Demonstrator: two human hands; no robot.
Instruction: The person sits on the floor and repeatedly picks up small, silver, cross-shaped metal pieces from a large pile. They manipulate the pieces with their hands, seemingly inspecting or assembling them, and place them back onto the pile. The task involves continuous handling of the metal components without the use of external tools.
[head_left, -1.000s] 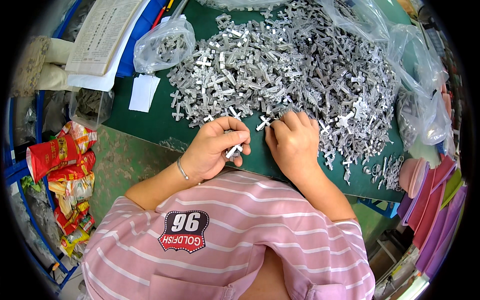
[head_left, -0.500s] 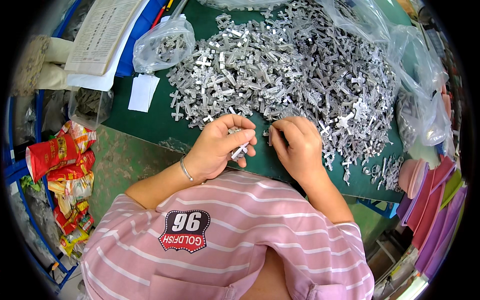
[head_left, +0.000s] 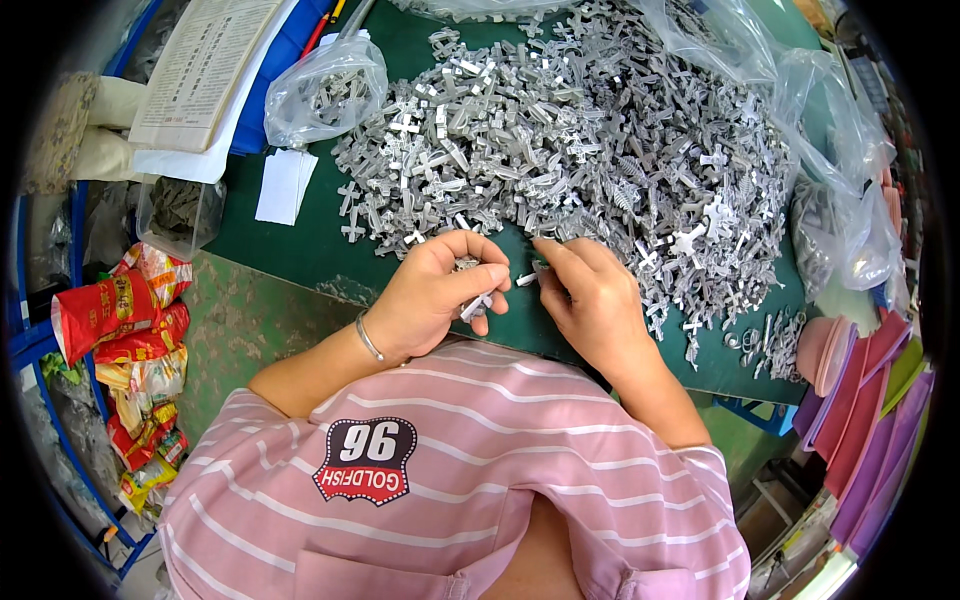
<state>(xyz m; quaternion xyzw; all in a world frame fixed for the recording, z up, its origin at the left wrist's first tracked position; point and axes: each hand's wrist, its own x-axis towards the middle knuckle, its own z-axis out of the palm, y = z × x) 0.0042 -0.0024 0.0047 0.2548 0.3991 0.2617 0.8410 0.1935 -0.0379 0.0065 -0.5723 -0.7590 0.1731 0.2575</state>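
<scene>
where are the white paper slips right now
In the head view, the white paper slips lie left of centre on the green table, just below the small clear bag and left of the silver pile.

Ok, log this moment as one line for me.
left hand: holding silver-grey pieces | right hand: at another silver-grey piece | pile: beyond both hands, on green table

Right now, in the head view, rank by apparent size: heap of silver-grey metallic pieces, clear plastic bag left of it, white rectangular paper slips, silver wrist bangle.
Largest to smallest:
Metallic heap
Clear plastic bag
White paper slips
Silver bangle
</scene>
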